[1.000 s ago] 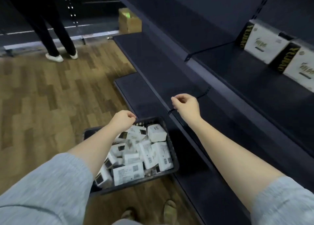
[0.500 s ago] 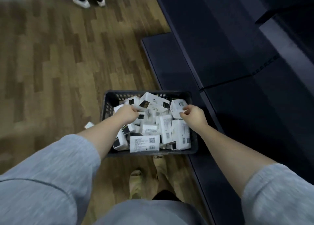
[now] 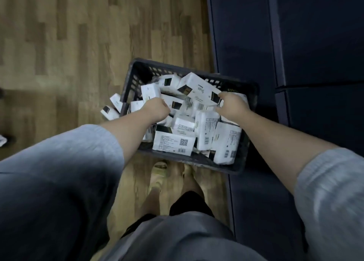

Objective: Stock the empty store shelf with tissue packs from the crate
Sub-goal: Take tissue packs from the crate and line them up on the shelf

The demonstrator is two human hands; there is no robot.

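**Both hands in the crate, tissue packs not yet lifted**

You are looking straight down. The dark slotted crate (image 3: 244, 163) sits on the wood floor (image 3: 59, 44), just beside the base of the dark store shelf (image 3: 315, 44), which fills the frame from 12 to 4 o'clock. Your feet (image 3: 159, 180) stand at the crate's 6 o'clock edge.

The crate holds a loose heap of white tissue packs (image 3: 173, 144), lying at all angles; some show barcodes and a QR code, some a black and gold end panel. A long pack (image 3: 199, 90) lies tilted on top of the heap toward 12 o'clock. A few packs (image 3: 110, 112) lie outside the crate at its 9 o'clock side, on or just over the floor; contact is not clear.

Your left hand (image 3: 155, 111) is down in the heap at the crate's 9 o'clock half. Its fingers are curled under, knuckles up, against a pack; whether they pinch it or only press on it you cannot tell, as the fingertips are hidden.

Your right hand (image 3: 233, 106) is at the 2 o'clock part of the heap. Its fingers are curled, with the thumb side touching the near end of the long pack and the fingertips on the pack below; a firm hold is not visible, so the grasp cannot be told.

Both forearms are bare, with grey sleeves (image 3: 331, 184) pushed up.
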